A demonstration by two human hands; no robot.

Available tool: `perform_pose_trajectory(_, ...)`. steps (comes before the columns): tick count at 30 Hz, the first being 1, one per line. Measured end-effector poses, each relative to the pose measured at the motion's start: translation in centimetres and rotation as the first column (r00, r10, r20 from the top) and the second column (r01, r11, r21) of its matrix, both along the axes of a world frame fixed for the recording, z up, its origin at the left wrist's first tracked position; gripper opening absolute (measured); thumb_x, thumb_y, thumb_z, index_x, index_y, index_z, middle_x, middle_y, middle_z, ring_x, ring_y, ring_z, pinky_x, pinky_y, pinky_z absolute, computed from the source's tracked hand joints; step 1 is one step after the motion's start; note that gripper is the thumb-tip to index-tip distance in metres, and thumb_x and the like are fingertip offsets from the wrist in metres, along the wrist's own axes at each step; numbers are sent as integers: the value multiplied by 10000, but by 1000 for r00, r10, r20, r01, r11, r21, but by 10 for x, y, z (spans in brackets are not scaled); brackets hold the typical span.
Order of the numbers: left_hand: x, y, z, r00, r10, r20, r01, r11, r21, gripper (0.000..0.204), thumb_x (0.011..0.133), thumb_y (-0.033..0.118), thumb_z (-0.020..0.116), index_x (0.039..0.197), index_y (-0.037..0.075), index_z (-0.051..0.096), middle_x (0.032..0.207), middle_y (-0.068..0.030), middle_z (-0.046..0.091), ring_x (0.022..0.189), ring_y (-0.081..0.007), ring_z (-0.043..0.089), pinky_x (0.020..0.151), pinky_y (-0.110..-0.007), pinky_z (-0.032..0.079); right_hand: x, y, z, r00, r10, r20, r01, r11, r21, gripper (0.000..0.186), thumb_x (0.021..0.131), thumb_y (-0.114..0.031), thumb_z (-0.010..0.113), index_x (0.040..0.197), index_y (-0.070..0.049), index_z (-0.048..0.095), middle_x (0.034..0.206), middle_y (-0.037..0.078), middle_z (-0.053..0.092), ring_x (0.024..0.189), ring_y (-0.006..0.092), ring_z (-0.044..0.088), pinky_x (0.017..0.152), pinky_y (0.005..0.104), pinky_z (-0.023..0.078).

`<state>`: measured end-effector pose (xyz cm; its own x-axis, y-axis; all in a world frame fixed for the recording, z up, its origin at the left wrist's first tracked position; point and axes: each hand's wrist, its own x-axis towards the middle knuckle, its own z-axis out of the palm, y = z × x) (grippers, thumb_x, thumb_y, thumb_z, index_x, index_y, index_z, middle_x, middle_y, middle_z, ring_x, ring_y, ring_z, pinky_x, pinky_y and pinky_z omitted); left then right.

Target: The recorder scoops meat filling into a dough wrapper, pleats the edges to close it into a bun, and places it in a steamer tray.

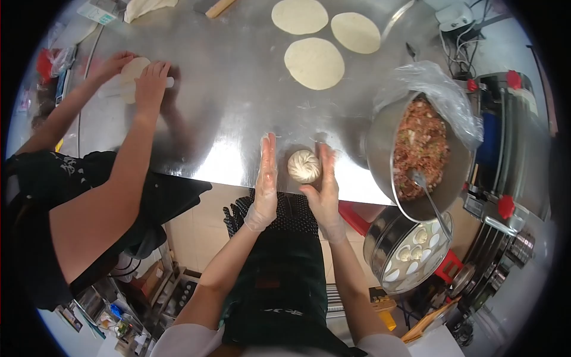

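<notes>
A pleated, round white bun (pixel 304 166) rests on the steel worktop near its front edge, between my two hands. My left hand (pixel 267 178), in a clear plastic glove, is upright on its edge with fingers straight; a narrow gap separates it from the bun. Close against the bun's right side is my right hand (pixel 325 187), also gloved, fingers stretched forward and thumb apart. Whether it touches the bun I cannot tell. Farther back lie three flat dough rounds (pixel 314 63).
At right, a large metal bowl (pixel 380 149) holds minced filling (pixel 421 143) and a spoon (pixel 431 199), with plastic film (pixel 428 89) over its rim. Below it stands a round steamer (pixel 380 253) with several buns. On the left, another person's hands (pixel 148 83) roll dough with a rolling pin.
</notes>
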<state>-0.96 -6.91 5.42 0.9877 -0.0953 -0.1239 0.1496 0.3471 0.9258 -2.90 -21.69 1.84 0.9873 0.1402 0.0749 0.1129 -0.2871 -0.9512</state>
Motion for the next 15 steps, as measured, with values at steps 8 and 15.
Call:
perform_pose_trajectory(8, -21, -33, -34, 1000, -6, 6, 5, 986, 166, 999, 911, 784, 206, 1577, 67, 6, 1635, -203, 63, 1518, -329, 35, 1218, -457, 33, 8, 38, 30, 888, -115, -446, 331, 833, 443, 1030, 879, -775, 377, 1583, -99, 45, 1604, 176, 230, 1492, 305, 185, 1212, 439, 147)
perform_pose_trajectory(15, -14, -32, -38, 988, 2, 154, -57, 932, 358, 987, 932, 758, 186, 1568, 16, 47, 1604, -224, 197, 1494, -336, 168, 1207, -468, 94, 2, 52, 26, 900, -224, -373, 346, 889, 300, 1055, 846, -832, 317, 1582, -104, 111, 1595, 189, 244, 1475, 309, 229, 1211, 450, 160)
